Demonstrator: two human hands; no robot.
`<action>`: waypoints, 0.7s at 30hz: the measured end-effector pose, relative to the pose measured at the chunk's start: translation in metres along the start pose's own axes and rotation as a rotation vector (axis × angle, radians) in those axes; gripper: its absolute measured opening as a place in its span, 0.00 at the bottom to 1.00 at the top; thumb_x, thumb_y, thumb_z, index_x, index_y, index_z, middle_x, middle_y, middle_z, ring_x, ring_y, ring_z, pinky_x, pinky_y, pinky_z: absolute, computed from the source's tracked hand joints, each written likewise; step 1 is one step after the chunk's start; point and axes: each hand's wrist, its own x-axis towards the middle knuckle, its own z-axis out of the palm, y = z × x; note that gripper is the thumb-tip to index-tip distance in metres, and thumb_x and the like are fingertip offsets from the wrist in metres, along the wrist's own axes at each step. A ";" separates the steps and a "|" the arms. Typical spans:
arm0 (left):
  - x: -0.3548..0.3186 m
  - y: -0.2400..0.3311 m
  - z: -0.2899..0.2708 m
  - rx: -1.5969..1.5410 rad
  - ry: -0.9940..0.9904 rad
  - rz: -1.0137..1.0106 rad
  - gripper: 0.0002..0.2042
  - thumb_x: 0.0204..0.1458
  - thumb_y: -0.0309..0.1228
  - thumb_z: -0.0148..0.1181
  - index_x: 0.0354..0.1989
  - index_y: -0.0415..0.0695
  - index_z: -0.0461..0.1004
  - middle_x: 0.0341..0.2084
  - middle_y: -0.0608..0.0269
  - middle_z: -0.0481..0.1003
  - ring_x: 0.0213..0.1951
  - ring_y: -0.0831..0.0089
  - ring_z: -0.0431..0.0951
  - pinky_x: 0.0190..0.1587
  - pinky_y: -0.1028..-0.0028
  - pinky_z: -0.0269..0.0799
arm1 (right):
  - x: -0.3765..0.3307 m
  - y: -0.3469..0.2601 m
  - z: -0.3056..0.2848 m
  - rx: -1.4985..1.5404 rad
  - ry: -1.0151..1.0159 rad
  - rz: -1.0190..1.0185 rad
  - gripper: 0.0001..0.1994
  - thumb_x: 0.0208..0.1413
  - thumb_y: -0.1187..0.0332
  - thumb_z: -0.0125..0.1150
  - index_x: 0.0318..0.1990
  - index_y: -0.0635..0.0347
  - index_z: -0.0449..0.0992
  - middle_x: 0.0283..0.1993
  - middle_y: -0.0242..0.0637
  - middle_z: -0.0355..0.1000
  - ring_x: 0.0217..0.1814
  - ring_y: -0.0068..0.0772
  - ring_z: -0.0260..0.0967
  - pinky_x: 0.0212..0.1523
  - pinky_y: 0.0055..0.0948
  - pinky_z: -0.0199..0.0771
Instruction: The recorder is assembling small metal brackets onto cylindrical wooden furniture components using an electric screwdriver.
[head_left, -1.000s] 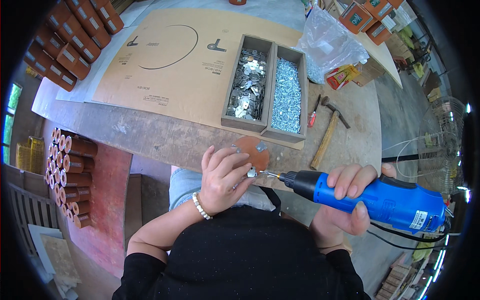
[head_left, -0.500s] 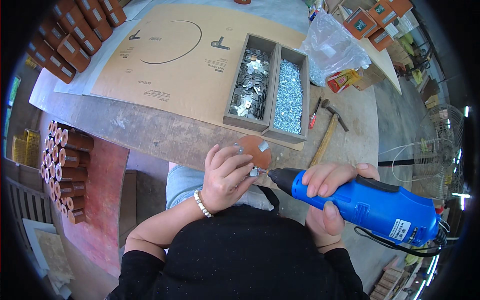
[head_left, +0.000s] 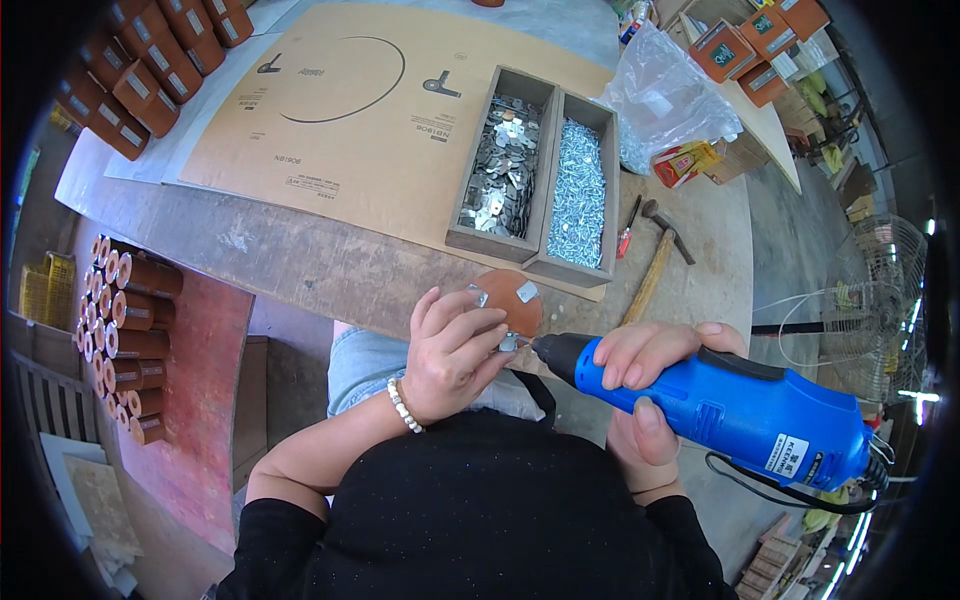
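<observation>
My right hand (head_left: pixel 655 385) is wrapped round a blue corded electric screwdriver (head_left: pixel 740 405), whose black nose points left. Its tip meets a small silver metal plate (head_left: pixel 509 342) at the near edge of a round reddish-brown piece (head_left: pixel 512 305). With fingers and thumb closed together, my left hand (head_left: pixel 452 350) pinches that plate and rests partly over the round piece. Another metal plate (head_left: pixel 527 291) lies on the piece's upper right, and one more shows at its left beside my fingertips. Any screw under the tip is too small to make out.
A two-part wooden box (head_left: pixel 534 262) holds metal plates and screws. Right of it lie a hammer (head_left: pixel 655 270), a red screwdriver (head_left: pixel 626 240) and a plastic bag (head_left: pixel 665 95). Cardboard (head_left: pixel 330 120) covers the table. Brown pots (head_left: pixel 148 95) stand far left; more brown cylinders (head_left: pixel 140 345) are stacked lower left.
The electric screwdriver and my right hand have shifted slightly left. My left hand stays in place with its fingers at the metal plate.
</observation>
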 end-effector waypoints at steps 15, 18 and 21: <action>0.001 -0.002 -0.001 -0.040 0.004 0.002 0.14 0.32 0.28 0.68 0.31 0.44 0.76 0.37 0.65 0.74 0.47 0.60 0.69 0.52 0.57 0.58 | 0.009 0.003 0.009 -0.085 -0.113 -0.034 0.32 0.44 0.75 0.59 0.55 0.56 0.47 0.29 0.37 0.66 0.29 0.34 0.67 0.36 0.37 0.71; -0.001 -0.005 0.003 -0.160 0.036 -0.014 0.15 0.31 0.25 0.68 0.31 0.41 0.75 0.37 0.63 0.74 0.46 0.57 0.68 0.49 0.62 0.65 | 0.015 0.002 0.011 -0.151 -0.140 -0.003 0.33 0.46 0.69 0.62 0.55 0.55 0.47 0.26 0.34 0.65 0.28 0.32 0.65 0.34 0.36 0.70; -0.001 -0.005 0.002 -0.159 0.038 -0.001 0.16 0.29 0.23 0.69 0.31 0.40 0.75 0.37 0.61 0.74 0.46 0.55 0.68 0.46 0.65 0.68 | 0.017 0.002 0.016 -0.167 -0.162 0.014 0.32 0.46 0.69 0.62 0.55 0.55 0.47 0.26 0.35 0.65 0.28 0.32 0.65 0.34 0.36 0.70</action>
